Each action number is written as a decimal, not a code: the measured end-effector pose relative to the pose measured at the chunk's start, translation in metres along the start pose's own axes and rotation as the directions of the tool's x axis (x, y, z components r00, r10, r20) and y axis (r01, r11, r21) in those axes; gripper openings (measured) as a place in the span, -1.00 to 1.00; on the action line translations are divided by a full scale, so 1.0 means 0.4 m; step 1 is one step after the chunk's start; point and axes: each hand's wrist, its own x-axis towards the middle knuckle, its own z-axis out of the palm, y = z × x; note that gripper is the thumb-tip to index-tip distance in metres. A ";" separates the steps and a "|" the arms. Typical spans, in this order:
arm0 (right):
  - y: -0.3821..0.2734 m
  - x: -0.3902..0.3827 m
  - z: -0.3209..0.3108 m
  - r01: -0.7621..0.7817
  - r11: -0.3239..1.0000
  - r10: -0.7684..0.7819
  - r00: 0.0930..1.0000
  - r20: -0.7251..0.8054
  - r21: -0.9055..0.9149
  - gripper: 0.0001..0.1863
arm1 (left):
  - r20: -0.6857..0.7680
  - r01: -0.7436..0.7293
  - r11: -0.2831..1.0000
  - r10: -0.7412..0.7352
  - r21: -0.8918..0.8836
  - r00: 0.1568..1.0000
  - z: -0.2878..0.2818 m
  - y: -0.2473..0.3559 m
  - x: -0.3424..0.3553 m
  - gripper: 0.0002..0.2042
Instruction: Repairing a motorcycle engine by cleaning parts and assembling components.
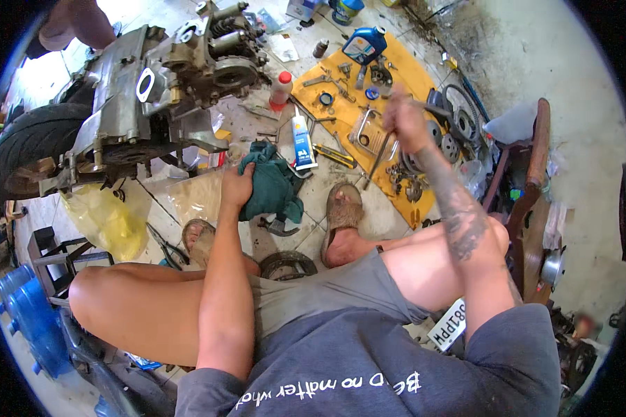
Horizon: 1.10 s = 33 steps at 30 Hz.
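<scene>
My left hand grips a dark green cloth above the tiled floor, beside a blue-and-white tube. My right hand is raised over a yellow mat with its fingers closed around what looks like a long metal tool; the exact grip is partly hidden. Loose metal parts, wrenches, rings and a metal-framed tray lie on that mat. A large metal engine with a black tyre stands at the upper left.
A blue oil bottle and red-capped bottle are at the back. Pliers and a yellow plastic bag lie left. Blue jugs stand lower left, a wooden frame right. Another person's bare limb shows upper left.
</scene>
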 end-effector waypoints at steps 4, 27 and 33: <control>-0.365 -0.046 -0.044 0.100 0.723 -0.123 0.992 -0.015 0.684 -0.49 | -0.021 -0.020 0.969 0.016 -0.248 1.000 -0.014 -0.011 -0.019 -0.60; -0.670 -0.303 -0.008 0.081 0.468 -0.769 0.528 0.360 0.880 -0.55 | 0.450 -0.192 0.757 -0.147 0.624 0.881 0.036 0.153 -0.172 -0.28; -0.581 -0.212 0.068 -0.099 0.693 -0.556 0.558 0.616 0.714 -0.76 | 0.102 0.070 0.077 0.591 -0.995 0.800 -0.105 0.567 -0.239 -0.57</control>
